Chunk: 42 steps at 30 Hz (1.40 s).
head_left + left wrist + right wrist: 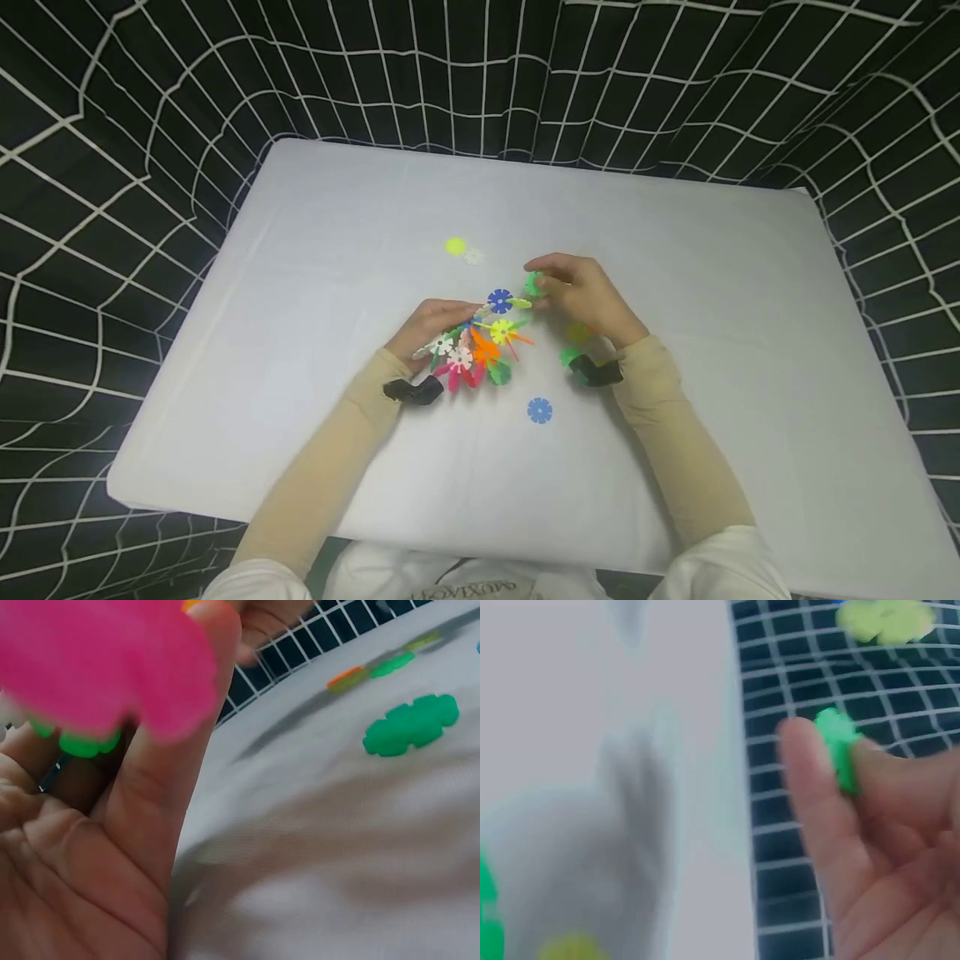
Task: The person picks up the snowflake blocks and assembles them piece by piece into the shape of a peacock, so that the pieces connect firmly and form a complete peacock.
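A cluster of interlocking notched plastic discs (486, 350) in orange, white, pink, yellow, green and blue is held by my left hand (427, 327) over the table. A dark blue disc (500, 301) sits on the far side of the cluster. Close to the left wrist camera, a pink disc (90, 660) hides part of the palm and fingers. Just right of the cluster, my right hand (588, 293) pinches a loose green disc (533, 284) between thumb and finger. The right wrist view shows that green disc (840, 748) edge-on in the pinch, apart from the cluster.
Beyond the hands, a yellow disc (455, 246) and a white disc (473, 257) lie on the white table (315, 242). A light blue disc (539, 410) lies nearer me. Beside my right wrist are a yellow disc (578, 332) and another green disc (570, 357). Black grid-patterned cloth (465, 83) surrounds the table.
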Motion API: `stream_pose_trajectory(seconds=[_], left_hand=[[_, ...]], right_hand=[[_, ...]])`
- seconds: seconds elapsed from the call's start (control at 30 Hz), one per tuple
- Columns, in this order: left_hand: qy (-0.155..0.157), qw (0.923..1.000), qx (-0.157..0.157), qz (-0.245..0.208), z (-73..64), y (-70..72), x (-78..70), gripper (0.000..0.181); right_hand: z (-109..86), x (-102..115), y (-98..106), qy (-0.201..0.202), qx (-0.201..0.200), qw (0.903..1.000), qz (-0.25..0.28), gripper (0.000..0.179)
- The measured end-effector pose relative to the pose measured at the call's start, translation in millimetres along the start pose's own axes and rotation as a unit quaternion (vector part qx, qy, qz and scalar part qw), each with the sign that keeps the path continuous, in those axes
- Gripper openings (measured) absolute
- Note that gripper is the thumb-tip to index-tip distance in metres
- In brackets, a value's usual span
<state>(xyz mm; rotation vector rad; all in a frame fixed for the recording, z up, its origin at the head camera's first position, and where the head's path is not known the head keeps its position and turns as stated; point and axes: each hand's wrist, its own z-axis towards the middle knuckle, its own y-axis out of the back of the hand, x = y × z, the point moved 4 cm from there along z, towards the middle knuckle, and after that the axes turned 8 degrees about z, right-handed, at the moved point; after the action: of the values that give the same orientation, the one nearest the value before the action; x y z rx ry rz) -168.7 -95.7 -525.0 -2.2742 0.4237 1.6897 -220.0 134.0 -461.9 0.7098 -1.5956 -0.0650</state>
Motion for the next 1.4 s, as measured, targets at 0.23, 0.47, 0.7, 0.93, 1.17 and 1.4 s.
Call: stream_pose_trajectory(seconds=[0.23,0.47,0.7,0.93,1.17,1.4], left_hand=[[-0.002,1.0,0.001,0.002,-0.4,3.2,0.4,0.038],[-0.005,0.9999,0.009,-0.001,0.3,1.8,3.6,0.039],[-0.001,1.0,0.002,0.003,1.0,0.7,2.1,0.04],[0.002,1.0,0.0,-0.005,-0.2,0.6,1.3,0.041],[-0.008,0.9986,0.019,-0.048,0.1,-1.1,1.9,0.04],[-0.024,0.9987,0.015,-0.041,2.2,-1.1,2.3,0.038]], right_hand=[[-1.5,14,-3,0.028,-0.001,0.9974,0.066,0.022],[-3.6,11,-6,0.051,0.027,0.9942,0.091,0.019],[-7.1,13,-5,0.07,0.025,0.9925,0.097,0.017],[-9.4,16,-4,0.079,0.035,0.9904,0.108,0.016],[-11.5,21,-9,0.077,0.039,0.994,0.068,0.015],[-11.4,23,-13,0.081,0.016,0.996,0.035,0.01]])
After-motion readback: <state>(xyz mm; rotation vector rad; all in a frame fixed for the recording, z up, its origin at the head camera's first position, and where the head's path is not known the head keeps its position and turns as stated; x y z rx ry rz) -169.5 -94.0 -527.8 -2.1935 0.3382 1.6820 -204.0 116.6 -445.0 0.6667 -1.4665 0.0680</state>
